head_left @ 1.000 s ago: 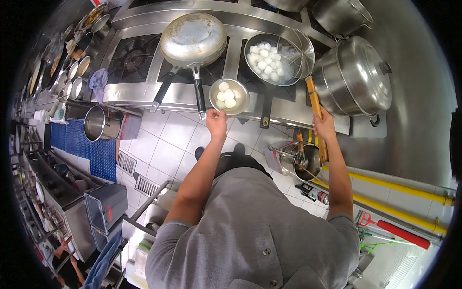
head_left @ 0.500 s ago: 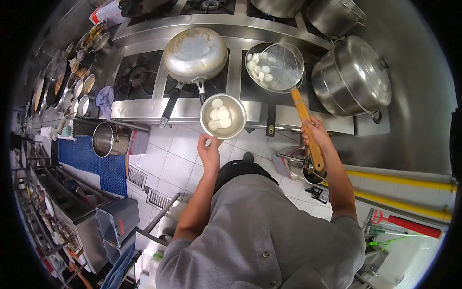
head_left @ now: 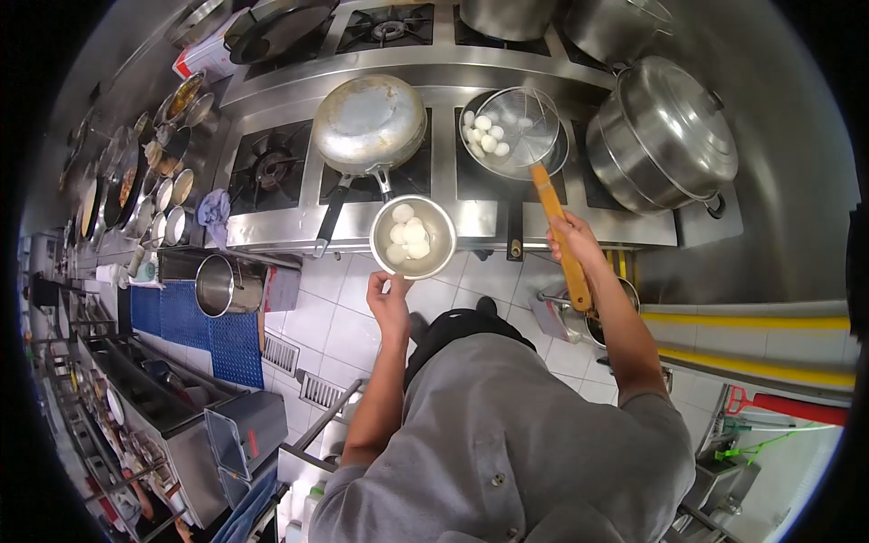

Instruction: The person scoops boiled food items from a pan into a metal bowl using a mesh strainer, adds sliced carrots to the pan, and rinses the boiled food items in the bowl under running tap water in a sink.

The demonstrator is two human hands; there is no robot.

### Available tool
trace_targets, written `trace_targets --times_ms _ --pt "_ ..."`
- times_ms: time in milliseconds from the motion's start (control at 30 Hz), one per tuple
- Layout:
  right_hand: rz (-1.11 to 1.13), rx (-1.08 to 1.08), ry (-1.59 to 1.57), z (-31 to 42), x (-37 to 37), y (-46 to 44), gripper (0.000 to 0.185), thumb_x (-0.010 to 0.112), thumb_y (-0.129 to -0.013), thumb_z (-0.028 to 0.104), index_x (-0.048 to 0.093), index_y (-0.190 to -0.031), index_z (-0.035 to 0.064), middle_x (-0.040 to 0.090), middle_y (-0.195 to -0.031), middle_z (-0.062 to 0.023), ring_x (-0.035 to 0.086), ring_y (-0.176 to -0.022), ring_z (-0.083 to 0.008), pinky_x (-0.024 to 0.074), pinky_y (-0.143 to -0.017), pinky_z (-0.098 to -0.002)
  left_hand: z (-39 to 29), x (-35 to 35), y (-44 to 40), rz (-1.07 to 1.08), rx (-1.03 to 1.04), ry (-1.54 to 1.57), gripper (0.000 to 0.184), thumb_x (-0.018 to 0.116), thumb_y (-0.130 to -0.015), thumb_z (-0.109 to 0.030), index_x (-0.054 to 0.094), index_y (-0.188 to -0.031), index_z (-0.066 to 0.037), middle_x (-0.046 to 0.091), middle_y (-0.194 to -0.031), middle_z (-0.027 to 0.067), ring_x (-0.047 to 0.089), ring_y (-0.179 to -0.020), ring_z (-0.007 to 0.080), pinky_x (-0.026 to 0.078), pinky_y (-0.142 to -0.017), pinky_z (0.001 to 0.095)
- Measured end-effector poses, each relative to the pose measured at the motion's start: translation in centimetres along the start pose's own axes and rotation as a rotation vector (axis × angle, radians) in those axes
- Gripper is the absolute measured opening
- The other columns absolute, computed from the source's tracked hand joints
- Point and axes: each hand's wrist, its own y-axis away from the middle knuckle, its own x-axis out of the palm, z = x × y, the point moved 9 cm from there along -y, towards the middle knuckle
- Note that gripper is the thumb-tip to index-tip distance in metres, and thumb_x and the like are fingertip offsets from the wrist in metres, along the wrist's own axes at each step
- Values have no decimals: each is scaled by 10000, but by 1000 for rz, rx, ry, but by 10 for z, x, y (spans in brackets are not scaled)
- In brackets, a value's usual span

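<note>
My left hand [head_left: 389,303] pinches the near rim of a small metal bowl [head_left: 444,226], which holds several round white pieces [head_left: 414,233]. My right hand [head_left: 573,242] is wrapped round the wooden handle [head_left: 549,201] of a wire mesh strainer [head_left: 536,122]. The strainer lies over a dark frying pan [head_left: 563,154] on the right front burner. More white balls [head_left: 489,143] lie at the strainer's left side; whether all of them rest in the mesh or some in the pan, I cannot tell.
Two pans, one inverted over the other [head_left: 369,122], sit left of the strainer, handles jutting past the stove edge. A large lidded steel pot [head_left: 665,136] stands on the right. A purple cloth [head_left: 214,215] hangs at the stove's left corner, near several small containers [head_left: 176,222].
The strainer has moved left over the pan, and the white balls at its left have shifted. The bowl stays in my left hand. The whole view has shifted slightly.
</note>
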Motion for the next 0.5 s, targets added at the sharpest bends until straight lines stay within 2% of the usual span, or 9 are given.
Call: trace_targets --times_ms 67,100,267,400,500 --pt "14 14 -24 -2 1 2 266 602 -967 240 515 -1153 70 546 -762 -46 475 -542 -97 392 -441 -243 10 -9 -8 9 10 -42 118 613 -920 -24 505 -873 -24 570 -948 81 621 -827 162 577 -833 341" --pt "20 3 -30 1 3 -2 266 602 -967 240 515 -1153 70 546 -762 -46 475 -542 -97 392 -441 -243 5 -11 -12 -3 82 -116 118 613 -922 -24 508 -868 -24 573 -943 81 616 -813 153 578 -826 346" --pt "33 -15 -139 -5 13 -4 282 618 -960 238 518 -1155 59 549 -768 -60 483 -548 -108 405 -449 -260 19 -6 -17 21 81 -66 119 614 -929 -33 515 -864 -22 583 -919 74 616 -814 147 581 -809 343" --pt "46 31 -204 -13 -9 5 248 617 -963 243 517 -1101 63 542 -771 -57 476 -548 -109 398 -453 -258 35 7 -25 13 57 -84 91 608 -939 -47 534 -890 -26 600 -925 71 617 -833 147 571 -807 329" --pt "-10 14 -138 -12 -17 20 257 601 -970 294 530 -1107 89 532 -773 -34 456 -548 -84 375 -449 -223 38 35 -23 44 -27 56 78 610 -925 -35 535 -908 -36 597 -917 65 610 -825 144 569 -788 320"
